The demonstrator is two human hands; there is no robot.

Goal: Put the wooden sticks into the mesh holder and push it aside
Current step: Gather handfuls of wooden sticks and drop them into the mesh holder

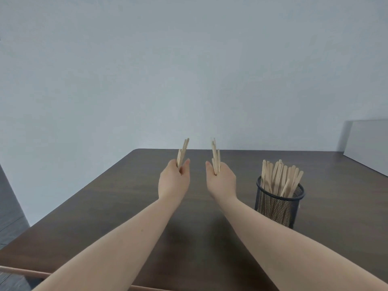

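Black mesh holder [279, 206] upright w/ wooden sticks [279, 177] — more sticks in both hands.

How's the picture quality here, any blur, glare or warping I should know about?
Head view: soft, even light, no glare; faint shadows under the forearms on the table. Wide-angle warping bends the table's edges. The left hand, right hand and mesh holder look reasonably sharp; the bottom-left corner is smeared.

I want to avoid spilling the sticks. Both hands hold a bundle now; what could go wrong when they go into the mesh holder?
1. The mesh holder already looks crowded with sticks, so a new bundle may catch on them and scatter.
2. The right hand and the left hand each grip a loose, fanned bundle, so a stick may slip out.
3. The holder looks tall and narrow, so a sideways bump might tip it.
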